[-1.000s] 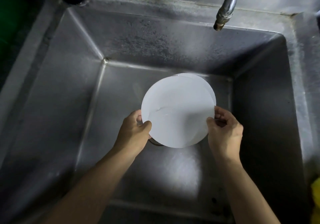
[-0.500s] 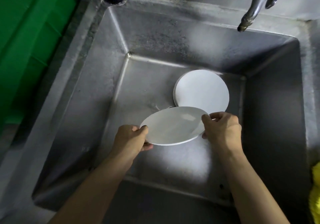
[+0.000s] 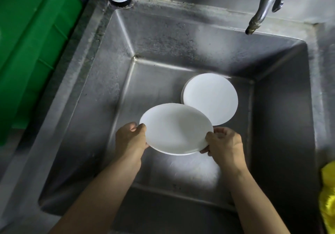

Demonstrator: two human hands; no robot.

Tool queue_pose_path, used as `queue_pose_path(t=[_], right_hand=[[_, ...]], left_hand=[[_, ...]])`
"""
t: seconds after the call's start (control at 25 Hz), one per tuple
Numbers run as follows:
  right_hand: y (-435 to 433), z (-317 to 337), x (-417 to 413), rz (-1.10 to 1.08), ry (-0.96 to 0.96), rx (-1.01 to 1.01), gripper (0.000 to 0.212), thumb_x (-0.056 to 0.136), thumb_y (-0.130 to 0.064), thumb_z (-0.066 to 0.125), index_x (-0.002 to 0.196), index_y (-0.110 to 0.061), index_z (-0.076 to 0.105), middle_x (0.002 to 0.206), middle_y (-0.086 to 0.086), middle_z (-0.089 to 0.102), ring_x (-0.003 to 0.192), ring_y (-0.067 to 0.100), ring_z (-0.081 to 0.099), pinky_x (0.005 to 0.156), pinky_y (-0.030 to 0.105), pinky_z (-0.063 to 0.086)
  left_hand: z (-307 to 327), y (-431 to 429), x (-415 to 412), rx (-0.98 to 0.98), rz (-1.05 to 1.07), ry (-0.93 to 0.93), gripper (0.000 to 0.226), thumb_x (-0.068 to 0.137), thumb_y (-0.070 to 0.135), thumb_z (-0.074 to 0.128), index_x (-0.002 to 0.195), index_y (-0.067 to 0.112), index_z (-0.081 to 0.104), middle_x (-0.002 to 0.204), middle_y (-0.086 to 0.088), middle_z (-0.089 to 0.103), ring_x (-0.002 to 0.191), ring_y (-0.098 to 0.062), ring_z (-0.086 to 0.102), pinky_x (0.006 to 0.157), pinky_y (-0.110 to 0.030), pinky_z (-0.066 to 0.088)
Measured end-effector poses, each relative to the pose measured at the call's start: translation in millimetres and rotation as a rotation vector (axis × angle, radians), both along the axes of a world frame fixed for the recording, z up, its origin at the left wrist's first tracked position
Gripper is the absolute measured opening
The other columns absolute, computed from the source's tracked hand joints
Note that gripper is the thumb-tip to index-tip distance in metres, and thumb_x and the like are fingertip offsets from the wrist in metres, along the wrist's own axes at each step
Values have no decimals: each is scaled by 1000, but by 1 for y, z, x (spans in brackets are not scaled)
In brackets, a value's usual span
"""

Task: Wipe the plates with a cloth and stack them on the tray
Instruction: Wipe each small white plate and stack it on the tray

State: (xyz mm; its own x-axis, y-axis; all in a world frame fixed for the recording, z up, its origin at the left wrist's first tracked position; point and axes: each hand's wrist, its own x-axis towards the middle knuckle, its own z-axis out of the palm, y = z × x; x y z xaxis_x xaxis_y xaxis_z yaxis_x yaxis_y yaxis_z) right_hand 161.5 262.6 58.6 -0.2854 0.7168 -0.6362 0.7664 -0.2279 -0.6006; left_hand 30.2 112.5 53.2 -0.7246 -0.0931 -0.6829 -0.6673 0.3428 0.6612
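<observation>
Both hands, left (image 3: 130, 139) and right (image 3: 225, 143), pinch opposite rims of a white plate (image 3: 175, 128), now lifted off the plate stack (image 3: 211, 97) in the sink (image 3: 163, 39) and tilted nearly flat. Wiping not yet begun; no cloth in hand.

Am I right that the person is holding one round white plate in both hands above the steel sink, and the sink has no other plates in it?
Not quite. The head view shows the round white plate held by the left hand and right hand above the steel sink, but the sink is not otherwise bare: a stack of white plates rests on its floor.
</observation>
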Motion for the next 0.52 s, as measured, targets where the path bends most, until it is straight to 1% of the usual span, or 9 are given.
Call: queue_pose_path(t=[0.04,0.08,0.12,0.2,0.28,0.32,0.36,0.44,0.52], right_hand=[[-4,0,1,-34,14,-54,19,92,-9,58,110,-8,62,54,-3,70,53,14,71,59,35,60],[-9,0,2,-75,36,-108,18,93,-7,58,110,-8,60,54,1,70,55,17,72,64,38,62],[-14,1,4,-114,59,-156,17,93,-5,58,109,-7,57,55,3,70,57,20,73,69,40,63],[-26,1,5,-147,84,-227,18,93,-3,58,110,-9,53,57,6,72,65,26,75,78,44,63],[-36,1,7,-130,90,-275,24,93,-4,57,115,-11,49,60,7,73,71,29,76,84,46,62],[-40,1,7,-133,95,-305,26,94,-5,58,117,-11,48,62,7,74,71,27,76,83,45,62],[-43,1,8,-146,103,-339,27,95,-5,58,118,-12,47,64,8,75,70,25,77,82,42,63],[-48,4,11,-166,125,-393,28,97,-6,60,120,-12,46,70,10,76,67,20,76,72,34,63],[-52,5,14,-145,135,-417,28,97,-9,61,120,-13,45,73,10,77,69,18,77,65,28,61]], left_hand=[[1,0,-2,-8,30,28,10,94,9,57,92,11,67,88,-6,68,84,-24,66,75,-35,57],[1,1,-3,-5,51,40,14,94,12,57,100,11,70,86,-3,68,81,-22,66,78,-35,56],[3,1,-3,24,71,31,22,96,16,56,113,14,70,92,-1,69,84,-20,65,81,-36,55],[10,4,0,149,95,-48,34,100,26,50,133,31,60,118,3,64,104,-23,63,85,-42,55],[17,8,4,221,115,-91,36,104,34,44,138,44,52,133,8,57,116,-26,58,89,-51,55],[19,9,6,216,135,-81,35,105,35,42,138,43,52,134,8,57,117,-26,58,91,-53,55],[21,11,7,197,154,-69,35,106,36,40,138,38,53,133,5,59,117,-26,59,95,-53,53],[24,13,9,174,161,-48,34,106,39,40,134,26,57,128,0,64,114,-26,62,101,-50,51],[25,14,9,173,113,2,35,105,41,42,130,24,60,122,2,65,115,-24,62,105,-45,48]])
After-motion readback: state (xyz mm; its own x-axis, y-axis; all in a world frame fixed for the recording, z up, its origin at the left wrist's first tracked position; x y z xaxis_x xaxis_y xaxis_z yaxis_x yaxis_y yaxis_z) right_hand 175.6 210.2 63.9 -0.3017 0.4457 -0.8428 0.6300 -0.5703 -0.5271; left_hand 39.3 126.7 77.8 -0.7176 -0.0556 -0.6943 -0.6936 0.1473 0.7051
